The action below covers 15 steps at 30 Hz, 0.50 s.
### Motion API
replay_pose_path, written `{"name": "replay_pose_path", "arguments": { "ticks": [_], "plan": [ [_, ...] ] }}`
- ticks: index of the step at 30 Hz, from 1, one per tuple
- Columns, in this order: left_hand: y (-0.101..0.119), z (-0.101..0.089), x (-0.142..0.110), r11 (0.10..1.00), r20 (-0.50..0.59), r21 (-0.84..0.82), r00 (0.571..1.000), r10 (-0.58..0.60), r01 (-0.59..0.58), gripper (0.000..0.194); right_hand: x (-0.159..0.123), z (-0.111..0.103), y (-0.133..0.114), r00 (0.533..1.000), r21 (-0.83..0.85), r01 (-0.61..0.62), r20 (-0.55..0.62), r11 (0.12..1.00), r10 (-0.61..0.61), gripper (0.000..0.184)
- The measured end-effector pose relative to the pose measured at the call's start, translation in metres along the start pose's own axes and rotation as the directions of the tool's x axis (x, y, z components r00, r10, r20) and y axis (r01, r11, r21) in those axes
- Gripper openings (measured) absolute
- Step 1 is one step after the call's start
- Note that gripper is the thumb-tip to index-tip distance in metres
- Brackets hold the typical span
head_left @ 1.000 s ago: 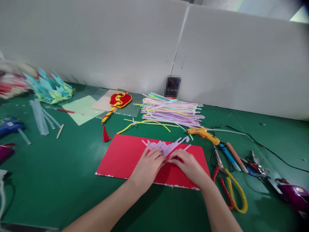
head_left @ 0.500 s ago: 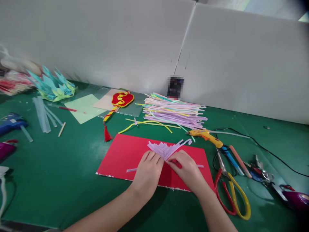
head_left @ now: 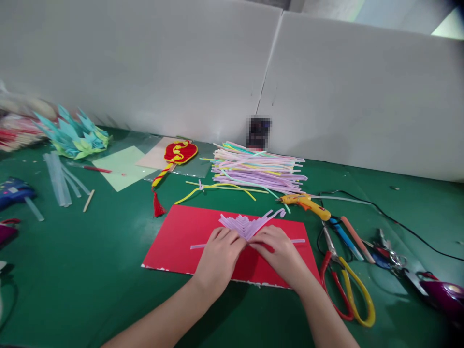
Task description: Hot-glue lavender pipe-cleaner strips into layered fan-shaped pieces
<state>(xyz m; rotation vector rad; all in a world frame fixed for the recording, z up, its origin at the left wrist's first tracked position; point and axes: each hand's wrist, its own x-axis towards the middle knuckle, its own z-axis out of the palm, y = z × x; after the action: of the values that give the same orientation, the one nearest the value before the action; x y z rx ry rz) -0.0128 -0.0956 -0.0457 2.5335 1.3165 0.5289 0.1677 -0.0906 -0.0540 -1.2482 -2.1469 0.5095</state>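
Note:
Over a red board (head_left: 170,241), my left hand (head_left: 219,258) and my right hand (head_left: 277,251) meet with their fingertips pinched together. Both grip a lilac pipe cleaner (head_left: 197,247), whose ends stick out left and right while its middle is hidden by my fingers. Just beyond the fingertips lies a V-shaped piece made of stacked lilac pipe cleaners (head_left: 243,225). One curled end of it reaches out to the upper right.
Behind the board lies a pile of pastel pipe cleaners (head_left: 259,169). A yellow glue gun (head_left: 306,203) and red-and-yellow-handled scissors (head_left: 339,273) are at right. A red fan ornament (head_left: 180,152), clear glue sticks (head_left: 60,181) and a blue glue gun (head_left: 15,192) sit at left.
The view has shifted slightly. Both hands remain pinched at the pipe cleaner's middle, with the left fingers a little more drawn in toward the right hand.

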Motion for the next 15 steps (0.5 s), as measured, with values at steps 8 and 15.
{"name": "replay_pose_path", "arguments": {
  "ticks": [8, 15],
  "plan": [
    [-0.004, 0.002, 0.002, 0.998, -0.166, -0.057, 0.986, 0.024, -0.034, 0.017, 0.002, -0.009, 0.001, 0.996, 0.007, -0.003, -0.085, 1.000, 0.003, 0.012],
    [-0.005, 0.004, 0.003, 0.992, -0.162, -0.101, 0.985, 0.063, -0.080, 0.011, 0.001, -0.010, 0.006, 0.999, 0.100, 0.021, -0.027, 0.995, -0.018, 0.011]
  ]
}}
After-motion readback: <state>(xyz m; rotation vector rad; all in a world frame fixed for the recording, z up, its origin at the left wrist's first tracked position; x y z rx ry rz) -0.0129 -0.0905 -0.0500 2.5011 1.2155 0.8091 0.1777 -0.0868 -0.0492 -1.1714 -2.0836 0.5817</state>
